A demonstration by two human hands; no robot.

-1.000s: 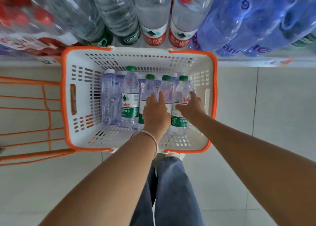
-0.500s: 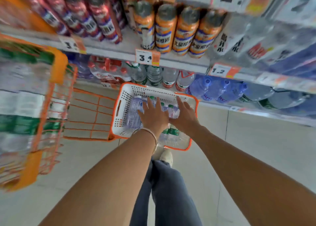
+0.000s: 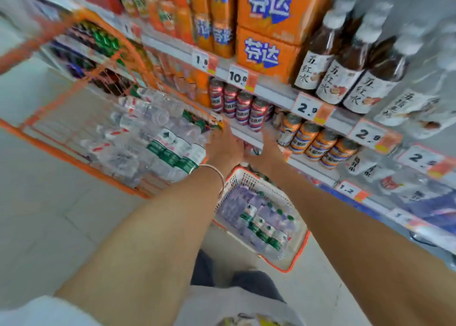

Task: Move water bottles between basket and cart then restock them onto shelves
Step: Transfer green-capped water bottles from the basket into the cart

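Shop aisle, pale tiled floor [image 3: 56, 227], smooth w/ faint grout lines, whole view motion-blurred. Far left: orange wire-frame cart [image 3: 81, 138], thin metal bars, loaded w/ clear plastic water bottles [image 3: 148, 138] lying on their sides, green-and-white labels at the near end, red-marked ones further back. Left hand [image 3: 223, 150], silver bangle [image 3: 214, 175] on the wrist, is up at the cart's near corner, fingers curled forward; can't tell if it grips anything, too blurred. Right hand [image 3: 265, 150] just beside it, reaching toward the white shelf edge [image 3: 271, 88]; a small blurred item sits between the two hands, can't tell what, nor whether the right hand holds it. Below the arms: white perforated plastic basket w/ orange rim [image 3: 299, 249] on the floor, packed w/ upright small water bottles, green caps [image 3: 261, 224], purplish-clear bodies. Right: white metal shelving in tiers, price tags w/ orange corners [image 3: 307, 108]. Top tier: orange shrink-wrapped drink packs [image 3: 269, 51], then dark brown bottles w/ white labels [image 3: 343, 79]. Next tier down: red-and-white cans [image 3: 243, 107], then orange-and-blue cans [image 3: 315, 143]. Lowest tier at far right is blurred blue and white.
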